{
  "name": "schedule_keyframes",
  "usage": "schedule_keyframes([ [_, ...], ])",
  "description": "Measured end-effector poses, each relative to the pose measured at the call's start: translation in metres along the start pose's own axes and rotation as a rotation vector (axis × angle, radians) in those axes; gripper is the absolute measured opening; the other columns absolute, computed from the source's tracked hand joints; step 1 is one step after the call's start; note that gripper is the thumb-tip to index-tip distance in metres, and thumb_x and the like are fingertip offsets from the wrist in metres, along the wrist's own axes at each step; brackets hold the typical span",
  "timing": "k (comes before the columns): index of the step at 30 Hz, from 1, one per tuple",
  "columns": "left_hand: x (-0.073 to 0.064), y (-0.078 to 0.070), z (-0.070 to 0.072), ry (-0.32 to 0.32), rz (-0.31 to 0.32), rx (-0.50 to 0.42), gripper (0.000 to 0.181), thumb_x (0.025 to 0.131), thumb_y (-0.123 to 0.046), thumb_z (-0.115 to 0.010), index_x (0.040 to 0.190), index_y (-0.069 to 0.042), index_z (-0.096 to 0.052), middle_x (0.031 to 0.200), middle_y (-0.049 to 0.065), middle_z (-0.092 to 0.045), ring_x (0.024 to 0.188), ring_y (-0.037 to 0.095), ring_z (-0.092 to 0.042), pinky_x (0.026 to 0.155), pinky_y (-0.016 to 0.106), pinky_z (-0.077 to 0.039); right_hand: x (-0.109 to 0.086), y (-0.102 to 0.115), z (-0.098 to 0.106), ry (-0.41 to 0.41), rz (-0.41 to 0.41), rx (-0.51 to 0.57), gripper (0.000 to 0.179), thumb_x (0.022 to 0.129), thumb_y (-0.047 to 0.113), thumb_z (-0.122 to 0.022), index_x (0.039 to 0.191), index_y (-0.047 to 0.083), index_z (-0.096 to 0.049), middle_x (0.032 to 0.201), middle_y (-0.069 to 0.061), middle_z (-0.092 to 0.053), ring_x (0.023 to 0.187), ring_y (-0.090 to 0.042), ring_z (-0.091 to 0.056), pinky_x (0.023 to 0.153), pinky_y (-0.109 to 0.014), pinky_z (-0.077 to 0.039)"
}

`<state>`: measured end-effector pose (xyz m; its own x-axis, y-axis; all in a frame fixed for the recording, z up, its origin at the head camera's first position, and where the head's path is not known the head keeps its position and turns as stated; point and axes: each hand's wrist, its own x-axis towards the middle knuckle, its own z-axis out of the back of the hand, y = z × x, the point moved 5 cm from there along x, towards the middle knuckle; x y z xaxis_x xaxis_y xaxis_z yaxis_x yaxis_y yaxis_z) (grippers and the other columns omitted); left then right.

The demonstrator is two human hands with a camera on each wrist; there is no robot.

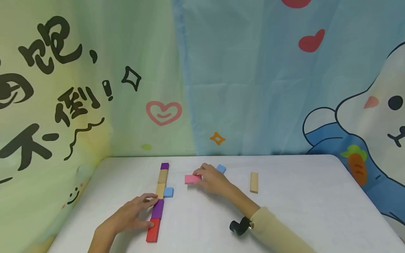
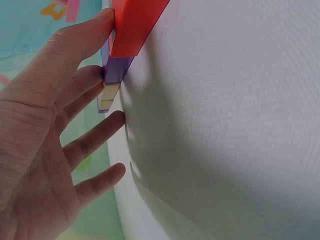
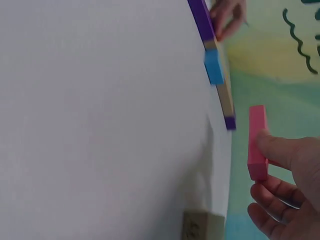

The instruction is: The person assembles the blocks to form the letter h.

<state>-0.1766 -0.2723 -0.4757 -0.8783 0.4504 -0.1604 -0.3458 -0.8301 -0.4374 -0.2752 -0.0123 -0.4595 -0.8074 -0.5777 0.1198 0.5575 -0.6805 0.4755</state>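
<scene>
A line of blocks runs away from the person at left in the head view: a red block (image 1: pixel 153 232) nearest, a purple block (image 1: pixel 157 210), two wooden blocks, and a small purple block (image 1: pixel 165 166) at the far end. A light blue block (image 1: pixel 168 192) touches the line's right side. My left hand (image 1: pixel 128 214) rests along the line, thumb at the red block and fingertips by the purple one, fingers spread. Right of the line, my right hand (image 1: pixel 213 179) pinches a pink block (image 3: pixel 257 142) between thumb and fingers, held above the table.
Partly hidden behind my right hand lies another blue block (image 1: pixel 221 168). Farther right is a single wooden block (image 1: pixel 254 182). The white table (image 1: pixel 300 211) ends at a printed curtain (image 1: pixel 253 88). A small black device (image 1: pixel 239 226) hangs at the right wrist.
</scene>
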Motion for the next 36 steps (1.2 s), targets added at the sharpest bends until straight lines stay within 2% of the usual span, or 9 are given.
schedule_keyframes([
  [6, 0.001, -0.001, 0.001, 0.014, 0.018, -0.008, 0.075, 0.077, -0.048, -0.077, 0.137, -0.009, -0.055, 0.142, 0.005, -0.048, 0.126, 0.034, -0.051, 0.097, 0.060, -0.045, 0.002, 0.016, -0.026, 0.037, -0.010, -0.007, 0.026, 0.089, 0.029, -0.069, 0.113, 0.018, -0.070, 0.096, 0.002, -0.057, 0.087, -0.011, -0.050, 0.071, -0.022, -0.043],
  [14, 0.003, 0.000, 0.001, 0.021, 0.021, -0.016, 0.075, 0.077, -0.048, -0.076, 0.138, -0.010, -0.054, 0.143, 0.004, -0.048, 0.128, 0.034, -0.050, 0.098, 0.061, -0.044, 0.007, 0.024, -0.047, 0.059, -0.011, -0.013, 0.027, 0.086, 0.030, -0.072, 0.110, 0.017, -0.070, 0.090, 0.004, -0.056, 0.079, -0.007, -0.045, 0.064, -0.017, -0.038],
  [22, 0.002, 0.001, 0.001, 0.021, 0.034, -0.015, 0.076, 0.077, -0.050, -0.076, 0.138, -0.010, -0.054, 0.143, 0.005, -0.047, 0.128, 0.035, -0.049, 0.098, 0.063, -0.043, 0.008, 0.025, -0.057, 0.044, -0.002, -0.020, 0.027, 0.086, 0.032, -0.072, 0.110, 0.019, -0.071, 0.090, 0.005, -0.055, 0.079, -0.006, -0.044, 0.063, -0.016, -0.037],
  [36, 0.002, 0.001, 0.000, 0.026, 0.008, -0.012, 0.076, 0.078, -0.050, -0.075, 0.139, -0.010, -0.053, 0.143, 0.005, -0.047, 0.127, 0.034, -0.050, 0.098, 0.061, -0.044, 0.006, 0.031, -0.054, 0.016, -0.031, -0.064, 0.028, 0.085, 0.033, -0.073, 0.110, 0.020, -0.071, 0.090, 0.004, -0.056, 0.078, -0.007, -0.044, 0.061, -0.016, -0.035],
])
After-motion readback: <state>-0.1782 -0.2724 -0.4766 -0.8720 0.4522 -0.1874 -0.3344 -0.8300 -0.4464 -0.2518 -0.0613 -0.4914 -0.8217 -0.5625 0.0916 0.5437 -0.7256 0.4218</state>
